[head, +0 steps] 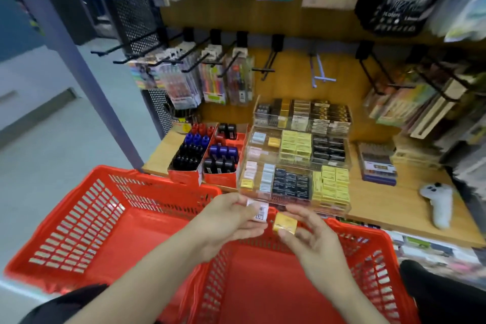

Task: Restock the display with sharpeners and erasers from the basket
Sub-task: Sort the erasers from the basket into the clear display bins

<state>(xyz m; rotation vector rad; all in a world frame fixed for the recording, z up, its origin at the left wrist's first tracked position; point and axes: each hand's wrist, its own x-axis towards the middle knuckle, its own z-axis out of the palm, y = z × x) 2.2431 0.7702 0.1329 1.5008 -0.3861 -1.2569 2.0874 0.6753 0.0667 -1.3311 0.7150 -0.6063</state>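
Note:
My left hand (228, 218) pinches a small white eraser box (259, 212) with a barcode label. Beside it, my right hand (310, 234) pinches a small yellow eraser box (284, 223) between thumb and fingers. Both hands hover over the far rim of the red plastic basket (110, 218), whose visible floor is bare. Just beyond them stands a clear tiered display (297, 160) with rows of white, yellow and black eraser boxes. Its lowest tier (263, 179) is closest to my hands.
Red cardboard trays (207, 152) with red, blue and black sharpeners sit left of the display on the wooden shelf (389, 208). Pen packs hang on black hooks (184, 71) above. A white controller-like device (436, 202) lies at the right, stacked packs (376, 163) behind it.

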